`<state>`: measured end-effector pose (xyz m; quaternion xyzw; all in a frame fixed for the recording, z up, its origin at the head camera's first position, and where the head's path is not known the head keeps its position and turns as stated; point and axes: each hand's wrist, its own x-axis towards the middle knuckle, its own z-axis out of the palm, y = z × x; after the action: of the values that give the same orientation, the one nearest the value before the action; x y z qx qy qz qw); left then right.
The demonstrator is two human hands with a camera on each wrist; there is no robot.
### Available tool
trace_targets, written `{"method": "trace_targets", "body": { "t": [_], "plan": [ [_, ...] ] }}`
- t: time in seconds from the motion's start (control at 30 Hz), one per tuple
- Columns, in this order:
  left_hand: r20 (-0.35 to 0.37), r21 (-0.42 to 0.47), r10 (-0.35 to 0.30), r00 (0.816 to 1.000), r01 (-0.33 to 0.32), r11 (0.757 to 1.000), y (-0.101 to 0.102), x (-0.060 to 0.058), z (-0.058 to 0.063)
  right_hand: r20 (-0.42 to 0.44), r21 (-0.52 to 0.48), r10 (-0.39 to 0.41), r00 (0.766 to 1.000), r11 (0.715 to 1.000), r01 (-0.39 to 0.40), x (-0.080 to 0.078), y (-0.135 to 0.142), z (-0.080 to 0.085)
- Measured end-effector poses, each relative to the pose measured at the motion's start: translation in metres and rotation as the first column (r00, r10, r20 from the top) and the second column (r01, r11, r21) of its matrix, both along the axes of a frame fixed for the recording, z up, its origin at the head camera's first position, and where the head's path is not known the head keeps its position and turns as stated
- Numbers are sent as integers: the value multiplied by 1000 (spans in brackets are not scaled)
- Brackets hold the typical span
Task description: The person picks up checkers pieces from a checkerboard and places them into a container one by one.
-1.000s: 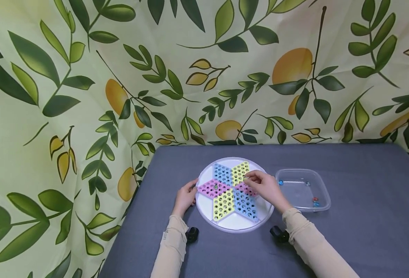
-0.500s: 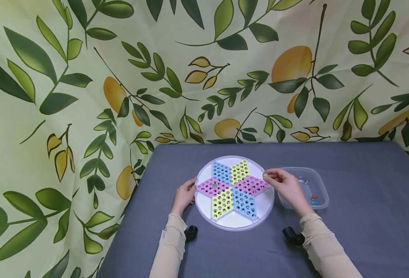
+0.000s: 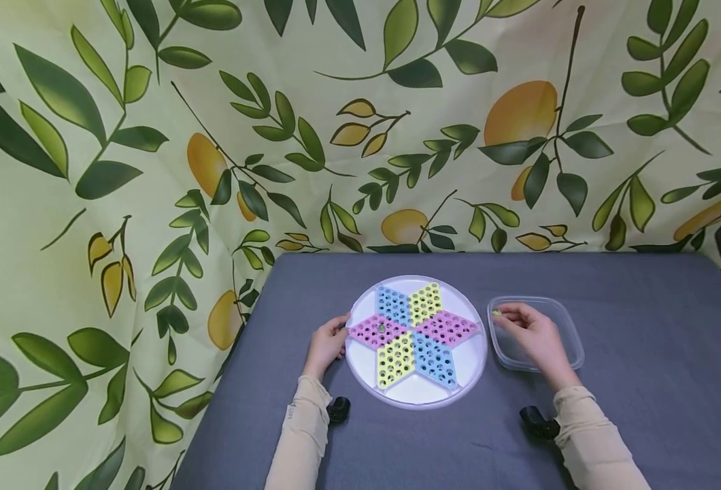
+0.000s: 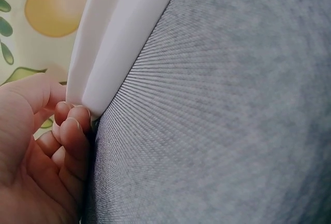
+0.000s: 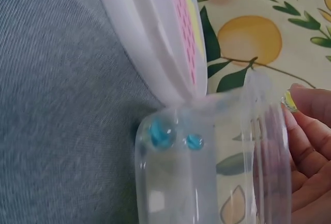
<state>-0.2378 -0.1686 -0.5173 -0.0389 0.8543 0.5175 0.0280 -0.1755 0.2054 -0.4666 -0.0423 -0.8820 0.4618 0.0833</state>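
Note:
A round white Chinese checkers board (image 3: 360, 371) with a pink, yellow and blue star of holes lies on the table. My left hand (image 3: 326, 346) grips its left rim, thumb above and curled fingertips at the edge in the left wrist view. One green marble (image 3: 381, 329) sits in the left pink section. Over the clear plastic container (image 3: 571, 340), my right hand (image 3: 534, 335) pinches a yellow-green marble (image 5: 289, 101) between thumb and fingertips. Two blue marbles, one larger-looking marble (image 5: 161, 134) and another (image 5: 194, 142), show through the container wall; the hand hides its inside in the head view.
The container stands just right of the board. A grey cloth (image 3: 660, 381) covers the table. A leaf-and-fruit printed backdrop (image 3: 348, 102) hangs behind and to the left. Black devices (image 3: 339, 410) sit at both wrists.
My right hand has moved right from above the board to above the container, with the yellow-green marble between its fingers. The left hand has stayed on the board's rim.

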Motion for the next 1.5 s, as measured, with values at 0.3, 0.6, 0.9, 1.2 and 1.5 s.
{"method": "trace_targets", "body": {
  "t": [0.3,0.6,0.9,1.2,1.5],
  "plan": [
    [-8,-6,4,1000,-4,1000,-1,0,0,75,57,14,997,998,-18,-4,12,-3],
    [-2,-15,11,1000,-11,1000,1,1,3,132,80,79,988,993,-91,-13,21,-10],
    [-5,-26,16,1000,-16,1000,3,2,3,182,12,134,974,990,-139,-19,29,-13],
    [-25,-29,8,1000,-8,1000,2,1,2,195,5,150,969,988,-154,-20,28,-11],
    [-15,-22,10,1000,-10,1000,1,2,3,173,-29,163,971,987,-160,-16,26,-7]
  ]
}}
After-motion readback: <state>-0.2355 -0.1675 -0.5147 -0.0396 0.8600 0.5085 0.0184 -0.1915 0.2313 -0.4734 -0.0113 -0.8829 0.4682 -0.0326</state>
